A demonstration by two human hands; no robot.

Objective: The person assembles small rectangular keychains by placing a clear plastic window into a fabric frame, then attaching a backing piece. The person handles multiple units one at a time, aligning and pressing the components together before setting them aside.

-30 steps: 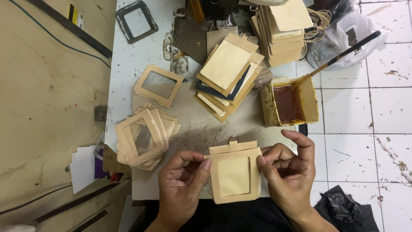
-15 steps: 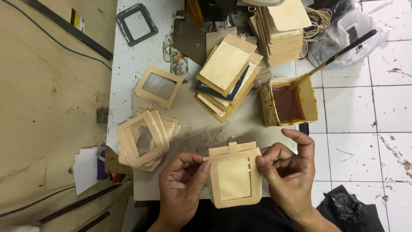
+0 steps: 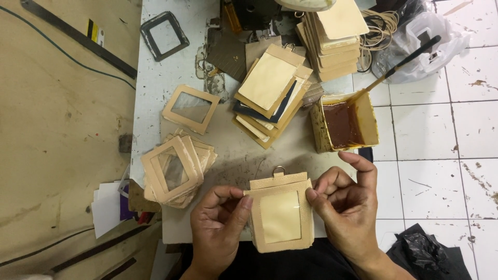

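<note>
A beige card holder [image 3: 280,213] with a clear window and a small metal ring at its top lies at the near edge of the white work table [image 3: 161,72]. My left hand [image 3: 219,228] pinches its upper left corner between thumb and fingers. My right hand [image 3: 346,207] pinches the upper right edge. To the left sits a pile of beige window frames [image 3: 174,168]; one single frame [image 3: 191,108] lies beyond it.
A stack of beige card-holder backs [image 3: 270,93] lies mid-table, with a taller stack [image 3: 334,36] behind. An open box of brown glue [image 3: 343,124] with a stick in it stands at the right edge. A grey metal frame [image 3: 165,35] lies far left. Tiled floor on the right.
Both hands have shifted slightly on the card holder, the fingers now pressing at its top corners. Everything else on the table is unchanged.
</note>
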